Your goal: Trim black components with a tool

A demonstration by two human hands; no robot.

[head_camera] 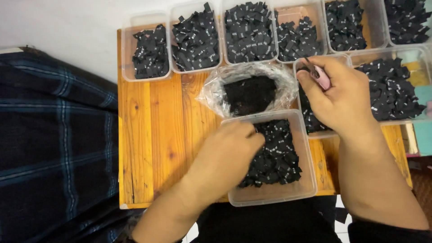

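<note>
Down at the front edge of the wooden table (pixel 153 148), the left hand (pixel 229 150) reaches into a clear tub (pixel 270 198) of small black labels (pixel 276 157), fingers curled down among them — whether they pinch one cannot be told. Just right and above, the right hand (pixel 339 96) hovers over another tub (pixel 324 133), closed around a small pink tool (pixel 321 77) whose dark tip sticks out past the thumb. Between the hands, touching the near tub's far rim, sits an open plastic bag (pixel 211 92) with a dark mass inside. Along the table's far edge runs a row of tubs (pixel 127 49), each heaped with the same labels — more fill one at far right. Dark plaid cloth (pixel 54 144) lies left of the table.
</note>
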